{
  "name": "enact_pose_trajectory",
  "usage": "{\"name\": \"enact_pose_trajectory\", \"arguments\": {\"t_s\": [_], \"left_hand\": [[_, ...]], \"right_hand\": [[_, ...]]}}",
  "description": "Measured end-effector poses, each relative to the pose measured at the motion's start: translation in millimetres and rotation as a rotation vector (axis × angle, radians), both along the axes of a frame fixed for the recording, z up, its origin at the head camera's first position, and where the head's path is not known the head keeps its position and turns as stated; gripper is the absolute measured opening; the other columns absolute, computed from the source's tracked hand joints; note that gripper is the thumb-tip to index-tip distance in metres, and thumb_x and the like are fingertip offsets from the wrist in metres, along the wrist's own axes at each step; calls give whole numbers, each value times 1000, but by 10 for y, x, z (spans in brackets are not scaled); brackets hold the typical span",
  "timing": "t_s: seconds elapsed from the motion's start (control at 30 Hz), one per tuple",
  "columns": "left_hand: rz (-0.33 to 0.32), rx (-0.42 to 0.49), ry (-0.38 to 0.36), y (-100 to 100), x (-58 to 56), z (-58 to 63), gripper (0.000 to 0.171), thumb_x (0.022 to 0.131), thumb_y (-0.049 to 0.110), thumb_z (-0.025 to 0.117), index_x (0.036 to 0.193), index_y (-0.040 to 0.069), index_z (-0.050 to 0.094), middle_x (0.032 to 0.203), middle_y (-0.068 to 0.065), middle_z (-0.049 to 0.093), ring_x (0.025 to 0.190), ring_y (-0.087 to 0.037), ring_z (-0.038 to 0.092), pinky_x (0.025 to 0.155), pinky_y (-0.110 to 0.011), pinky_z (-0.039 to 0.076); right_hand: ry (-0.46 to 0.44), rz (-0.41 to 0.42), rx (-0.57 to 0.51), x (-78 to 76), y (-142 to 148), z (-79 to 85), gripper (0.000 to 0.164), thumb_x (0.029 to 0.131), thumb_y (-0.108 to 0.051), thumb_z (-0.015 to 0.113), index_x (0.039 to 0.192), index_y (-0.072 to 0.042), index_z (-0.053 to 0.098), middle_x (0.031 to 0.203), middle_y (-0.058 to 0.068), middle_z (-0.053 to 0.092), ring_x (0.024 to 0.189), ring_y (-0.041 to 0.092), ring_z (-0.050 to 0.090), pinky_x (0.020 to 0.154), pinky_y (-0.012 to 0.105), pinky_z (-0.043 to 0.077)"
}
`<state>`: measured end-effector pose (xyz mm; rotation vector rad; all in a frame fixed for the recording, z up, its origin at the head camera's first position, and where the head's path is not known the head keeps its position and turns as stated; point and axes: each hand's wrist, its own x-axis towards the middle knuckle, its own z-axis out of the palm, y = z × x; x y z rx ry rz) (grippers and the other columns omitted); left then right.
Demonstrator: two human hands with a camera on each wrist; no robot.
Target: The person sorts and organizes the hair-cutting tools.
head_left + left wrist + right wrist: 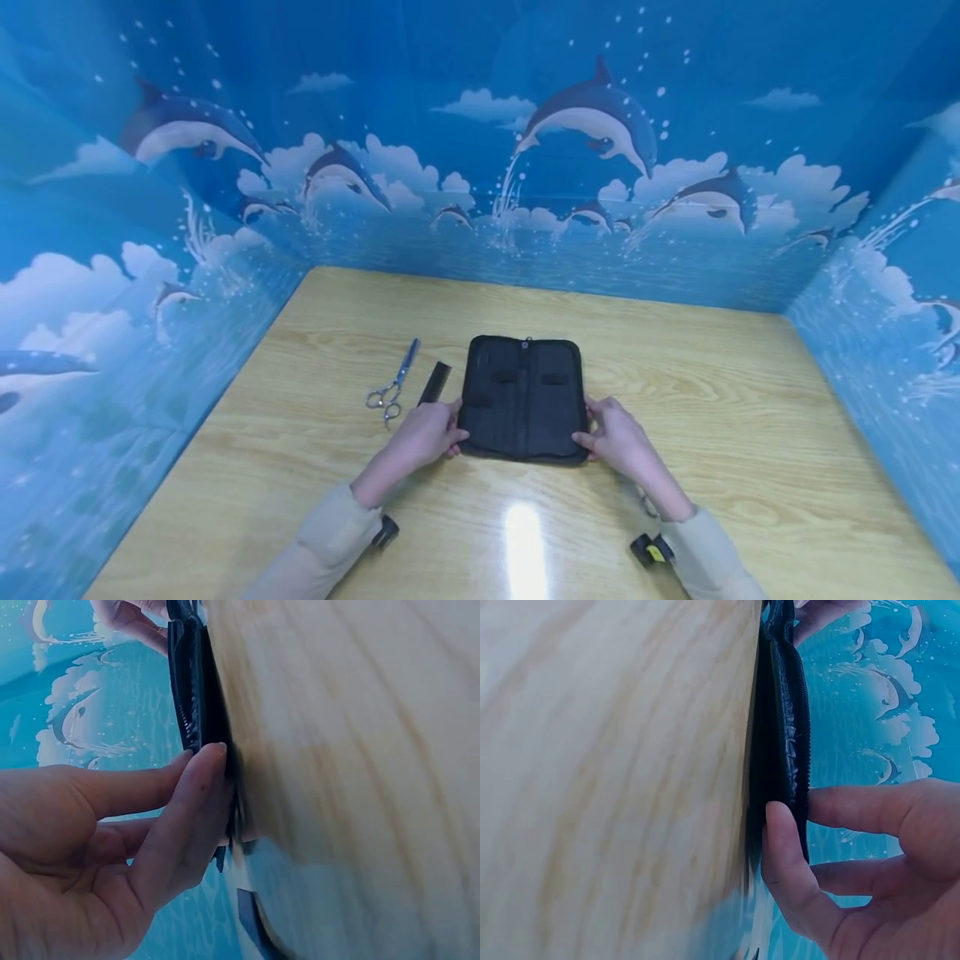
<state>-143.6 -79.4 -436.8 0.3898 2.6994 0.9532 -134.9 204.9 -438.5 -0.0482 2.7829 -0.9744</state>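
While both its sides are gripped, a black case (522, 400) lies unfolded

As the left hand (427, 429) pinches the case's left side near its lower corner, the right hand (615, 433) does the same on the right side. Each hand is drawn in to a narrow grip, with the thumb on the upper face and fingertips beneath the edge — the wrist views show both pinches from the side. Neither holds anything else.

The case is near the middle of the table (750, 400), inner side up, its spine running away from the person. Dark loops and pockets show on both halves, and a zip pull (527, 342) sits at the top of the spine. Whether all of its underside touches the wood, I cannot tell.

Just beside the left hand lies a black comb (435, 383), slanted, its lower end hidden by that hand. Farther left are silver scissors (392, 393), blades pointing away from the person and finger rings toward them. A small silver ring (648, 503) peeks out by the right wrist — the rest is covered.

Pale sleeves (330, 533) reach in from below, with a dark device at each wrist. Around the table hangs a blue backdrop (450, 50) printed with dolphins, clouds and water.
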Motion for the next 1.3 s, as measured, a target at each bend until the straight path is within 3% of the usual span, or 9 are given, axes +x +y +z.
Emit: {"name": "enact_pose_trajectory", "arguments": {"t_s": [0.3, 0.57, 0.73, 0.97, 1.1, 1.3], "left_hand": [[-42, -47, 25, -14, 13, 22, 62, 83, 15, 66, 134, -8, 40, 62, 3, 57, 50, -9, 56, 40, -17, 41], [-94, -90, 85, -37, 10, 34, 56, 84, 19, 65, 128, -11, 47, 58, 5, 57, 46, -3, 52, 42, -20, 42], [-113, -102, 82, -47, 3, 45, 56, 83, 19, 66, 126, -12, 48, 56, 4, 58, 46, -4, 53, 43, -20, 43], [-90, -80, 65, -72, 9, 36, 58, 82, 19, 67, 128, -10, 46, 58, 5, 59, 48, -4, 53, 45, -21, 44], [-60, -63, 39, -87, 10, 46, 60, 82, 20, 67, 131, -7, 46, 61, 4, 63, 50, -6, 55, 45, -21, 45], [-54, -97, 41, -106, -4, 39, 62, 84, 28, 65, 134, -3, 44, 60, 5, 63, 45, -8, 48, 44, -24, 41]], "right_hand": [[8, 16, -35, 35, 9, -16, 73, 79, -10, 69, 140, 4, 33, 113, 22, 51, 56, 10, 55, 47, 24, 52], [-7, 24, 26, 40, 11, -19, 71, 80, -14, 69, 140, 3, 33, 110, 19, 52, 54, 8, 55, 45, 25, 49], [-10, 40, 59, 25, 7, -9, 71, 80, -17, 69, 139, 3, 35, 106, 16, 52, 53, 9, 54, 45, 24, 49], [19, 87, 138, -9, 53, -1, 70, 81, -26, 69, 138, 1, 38, 98, 9, 54, 63, 15, 46, 54, 29, 42], [61, 118, 128, -12, 115, 10, 66, 85, -30, 64, 138, 0, 39, 96, 6, 56, 64, 14, 43, 53, 30, 39], [171, 98, 116, 30, 295, 92, 50, 88, -31, 60, 129, -3, 52, 99, 8, 62, 70, 14, 52, 57, 33, 45]]}}
